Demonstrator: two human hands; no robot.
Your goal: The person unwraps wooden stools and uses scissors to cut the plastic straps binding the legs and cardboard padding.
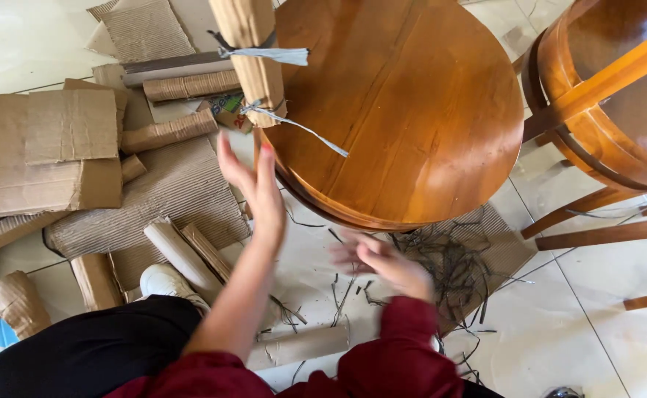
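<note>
My left hand (253, 180) is raised with fingers spread, empty, beside the near-left rim of a round wooden table (404, 103). Just above it a rolled cardboard bundle (253, 51) tied with grey strips leans against the table's left edge. My right hand (382, 262) is blurred, low under the table's front rim, fingers loosely spread and holding nothing that I can make out. Below it lie dark thin strips (441, 265) scattered on a corrugated sheet and the tiled floor. Both sleeves are dark red.
Flattened cardboard sheets (51, 151) and several cardboard rolls (183, 254) cover the floor on the left. A short cardboard tube (301, 345) lies by my knees. A wooden chair (610, 96) stands at the right. A white shoe (163, 281) shows near my leg.
</note>
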